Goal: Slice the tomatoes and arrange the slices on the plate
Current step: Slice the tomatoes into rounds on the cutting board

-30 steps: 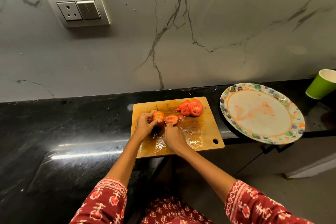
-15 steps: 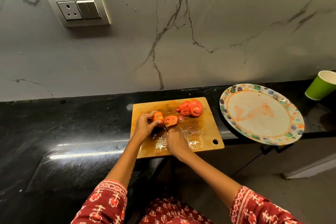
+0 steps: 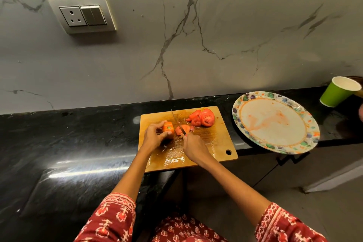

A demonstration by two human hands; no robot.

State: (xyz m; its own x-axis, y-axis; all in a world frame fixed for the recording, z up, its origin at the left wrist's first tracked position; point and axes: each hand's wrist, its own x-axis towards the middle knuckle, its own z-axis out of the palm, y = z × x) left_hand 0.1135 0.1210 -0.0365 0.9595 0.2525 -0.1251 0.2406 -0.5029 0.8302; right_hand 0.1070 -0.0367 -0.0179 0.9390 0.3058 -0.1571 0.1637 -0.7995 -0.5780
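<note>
Wet board, blade close to fingers

Left hand point(image 3: 152, 136) grips the tomato point(image 3: 168, 128) mid-board point(image 3: 220, 139); right hand point(image 3: 193, 146) grips the knife point(image 3: 177, 122) just right of it. Juice could let the tomato slip, sending the blade toward the holding fingers point(image 3: 167, 133); the plate point(image 3: 275, 144) right holds no slices.

- The left sleeve point(image 3: 110, 220), at the lower left of the frame, is dark red cloth printed with small cream and brighter red motifs, and a patterned band runs along its hem.
- The right sleeve point(image 3: 284, 226), at the lower right, has the same red print and a cream zigzag border at its edge.
- Both sleeves end above the elbow, so the forearms are bare.
- At the bottom centre, the garment front point(image 3: 182, 230) repeats the print.
- No rings, bangles or watch show on the hands or wrists.
</note>
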